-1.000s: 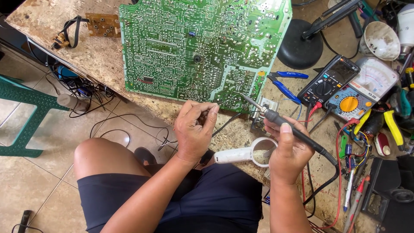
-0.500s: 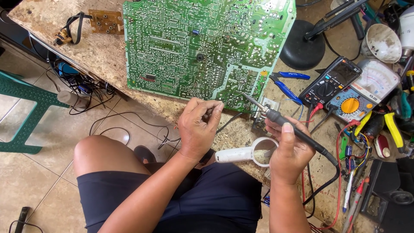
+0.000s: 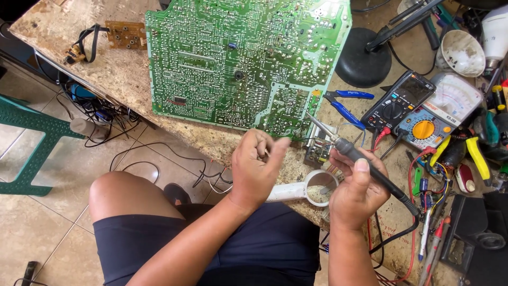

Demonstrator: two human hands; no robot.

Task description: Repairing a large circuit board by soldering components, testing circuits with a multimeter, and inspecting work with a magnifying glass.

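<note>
- Fingers of the right hand (image 3: 355,197) are wrapped tight around the dark handle of a soldering iron (image 3: 365,165), thumb lying along its top; the metal tip points up and left, ending at the lower right corner of the green circuit board (image 3: 243,58)
- left hand (image 3: 258,165) is closed with thumb and fingertips pinched together, just off the near edge of the workbench (image 3: 121,79); something thin seems to sit between the fingers, but I cannot tell what
- a small dark component block (image 3: 317,151) lies on the workbench between the two hands, just under the iron's tip
- a white magnifier (image 3: 304,190) lies at the near edge, its round lens beside the right hand's knuckles and its handle running behind the left wrist
- the iron's black cord (image 3: 399,233) trails down past the right wrist
- blue-handled pliers (image 3: 346,106) lie right of the board; beyond them sit a black digital multimeter (image 3: 399,100) and an analog meter with a yellow dial (image 3: 431,124)
- a black round lamp base (image 3: 365,61) stands near the far right corner
- a small brown board (image 3: 124,34) lies near the far left corner
</note>
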